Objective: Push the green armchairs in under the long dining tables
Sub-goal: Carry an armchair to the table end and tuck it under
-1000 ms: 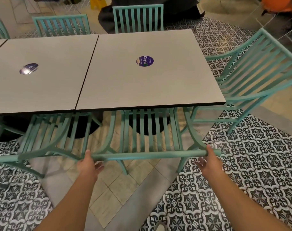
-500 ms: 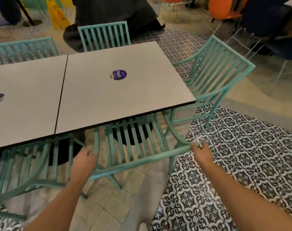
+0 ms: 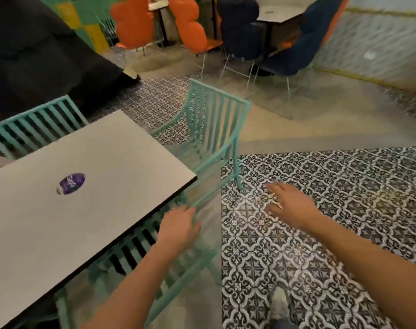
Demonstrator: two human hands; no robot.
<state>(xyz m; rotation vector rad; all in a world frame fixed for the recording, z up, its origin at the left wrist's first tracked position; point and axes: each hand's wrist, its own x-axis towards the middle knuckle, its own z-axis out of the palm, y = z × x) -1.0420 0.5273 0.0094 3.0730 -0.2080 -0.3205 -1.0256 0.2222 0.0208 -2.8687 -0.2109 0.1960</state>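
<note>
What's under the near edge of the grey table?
Under the grey rectangular tabletop, a green slatted metal armchair is tucked in; its backrest shows, the left hand beside it. Its seat and the table base are hidden.

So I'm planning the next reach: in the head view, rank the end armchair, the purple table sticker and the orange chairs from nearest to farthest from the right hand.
From the right hand:
1. End armchair, just ahead and left, at the table's short end.
2. Purple table sticker, far left on the tabletop.
3. Orange chairs, at the back of the room.
</note>
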